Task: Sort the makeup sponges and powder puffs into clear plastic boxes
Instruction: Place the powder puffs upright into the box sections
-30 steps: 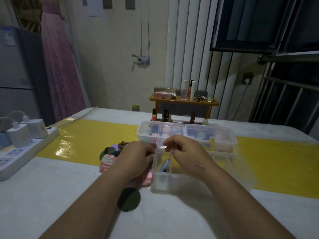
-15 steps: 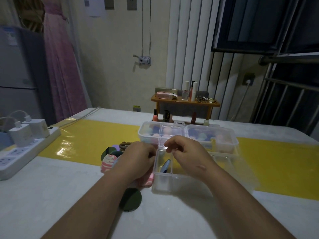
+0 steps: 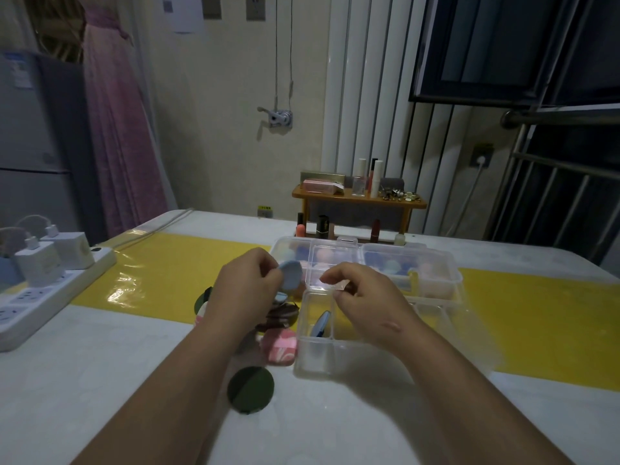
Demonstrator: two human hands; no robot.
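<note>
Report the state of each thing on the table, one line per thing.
left hand, pinching light blue puff, lifted off the table
right hand, fingers curled over near box, grip unclear
near box, open, blue puff on edge inside
far box, coloured sponges inside, lid unclear
green puff, flat on table
power strip, two chargers plugged in

Dim, greyish indoor light with visible noise; the window (image 3: pixel 503 45) at 1 o'clock is dark. White glare streaks the glossy yellow mat (image 3: pixel 127 286) at 9 o'clock. Soft, faint shadows lie on the bench (image 3: pixel 100 380) under both forearms (image 3: pixel 188 380) and the near clear plastic box (image 3: pixel 335 360). Wide-angle bending curves the fridge (image 3: pixel 33 146) at 10 o'clock, and corners darken. The light blue powder puff (image 3: pixel 291 274) looks slightly soft.
</note>
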